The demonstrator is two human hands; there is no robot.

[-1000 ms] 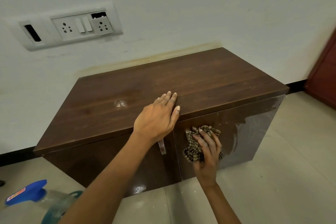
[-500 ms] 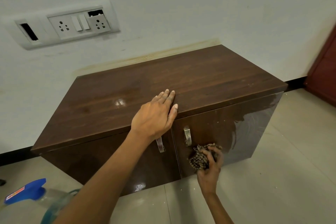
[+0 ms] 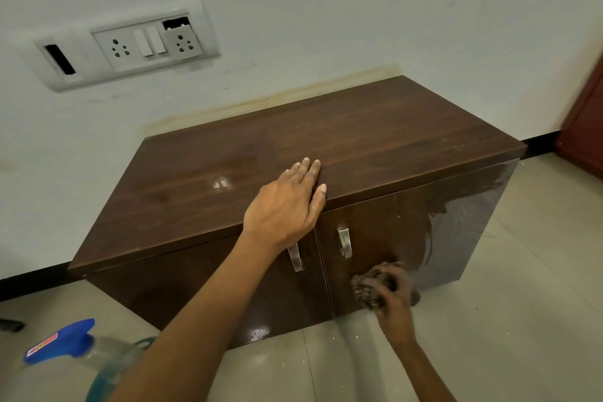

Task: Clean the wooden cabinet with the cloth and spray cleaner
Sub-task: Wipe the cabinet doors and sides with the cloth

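— Resting flat on the cabinet (image 3: 359, 140) top, your left hand (image 3: 287, 206) sits at the front edge, right above the seam between the two doors. The fingers are straight and close together, the thumb lies along the edge, and they hold nothing.

— And my right hand?

— Your right hand (image 3: 396, 302) is low on the right door (image 3: 408, 232), near its bottom edge and toward the seam. The fingers are curled round the bunched cloth (image 3: 367, 290), which touches the door face. That spot is blurred, so you can't tell one finger from the next.

— How do my arms lie?

— Your left forearm rises from the lower left and crosses in front of the left door (image 3: 195, 284). Your right forearm comes up from the bottom over the floor (image 3: 489, 336).

— Where's the cleaner?

— The spray bottle (image 3: 75, 346) is low at your left, well apart from the cabinet's front left corner, blue head pointing left. Your left forearm hides part of it.

— The handles?

— The right handle (image 3: 344, 242) is above the cloth, apart from it. The left handle (image 3: 296, 258) shows just under your left wrist.
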